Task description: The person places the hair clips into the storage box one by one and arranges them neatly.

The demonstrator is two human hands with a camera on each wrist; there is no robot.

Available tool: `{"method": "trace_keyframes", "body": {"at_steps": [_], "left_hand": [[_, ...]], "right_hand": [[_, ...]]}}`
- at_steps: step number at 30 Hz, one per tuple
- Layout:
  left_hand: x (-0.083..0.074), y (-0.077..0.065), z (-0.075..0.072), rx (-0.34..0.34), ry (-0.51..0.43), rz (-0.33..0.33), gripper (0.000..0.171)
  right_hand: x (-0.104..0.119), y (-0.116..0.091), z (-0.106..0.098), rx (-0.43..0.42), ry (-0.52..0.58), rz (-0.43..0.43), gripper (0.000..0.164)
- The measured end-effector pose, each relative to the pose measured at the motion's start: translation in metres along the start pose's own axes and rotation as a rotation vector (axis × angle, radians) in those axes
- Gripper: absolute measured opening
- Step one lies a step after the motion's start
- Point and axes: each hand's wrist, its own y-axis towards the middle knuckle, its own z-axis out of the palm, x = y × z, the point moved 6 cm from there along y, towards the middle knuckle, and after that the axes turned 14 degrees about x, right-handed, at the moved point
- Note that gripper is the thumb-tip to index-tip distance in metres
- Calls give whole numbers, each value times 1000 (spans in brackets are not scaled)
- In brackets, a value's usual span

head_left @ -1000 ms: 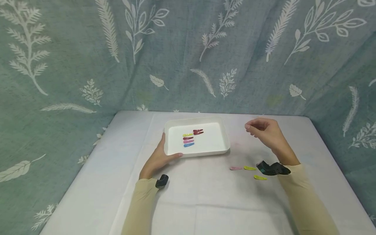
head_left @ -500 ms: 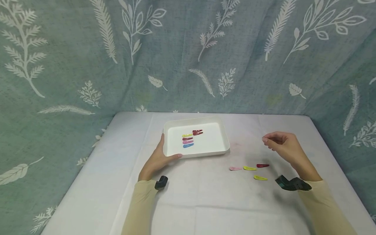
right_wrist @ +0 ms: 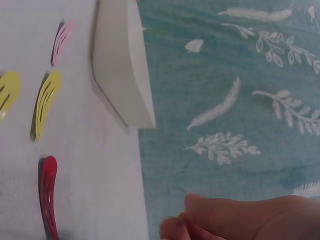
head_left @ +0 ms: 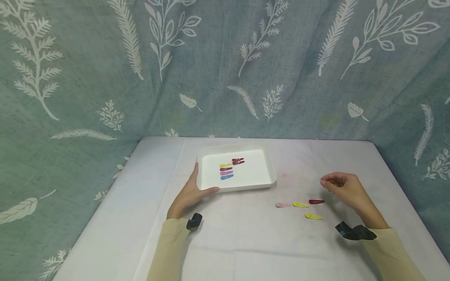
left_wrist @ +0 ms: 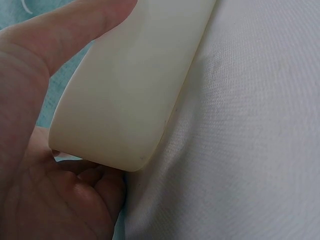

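My left hand grips the near left corner of a white tray, thumb on the front wall and fingers at the left side. Snap hair clips lie in the tray: a yellow clip, a pink clip, a blue clip and a few dark red ones. My right hand hovers over the table, fingers loosely curled, nothing visible in it. Nearest to it lies a red clip, beside two yellow clips and a pale pink clip.
A white cloth covers the table. Behind it and at both sides hangs a blue-green curtain with white leaf prints. Each wrist wears a dark camera strap, the right one close to the loose clips.
My right hand has moved right and toward me from beside the tray, uncovering the red clip on the table. The left hand and the tray have kept their places.
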Motion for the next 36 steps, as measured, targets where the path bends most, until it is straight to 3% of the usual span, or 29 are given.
{"method": "trace_keyframes", "body": {"at_steps": [8, 16, 23, 36], "left_hand": [[4, -2, -1, -9, 9, -11, 139], [6, -1, 1, 1, 11, -18, 140], [3, 0, 1, 4, 2, 23, 139], [3, 0, 0, -6, 18, -17, 139]], "right_hand": [[-20, 11, 12, 87, -42, 37, 29], [-29, 10, 20, 164, -57, 54, 28], [-28, 10, 22, 187, -117, 63, 26], [-27, 12, 22, 213, -155, 53, 30]]}}
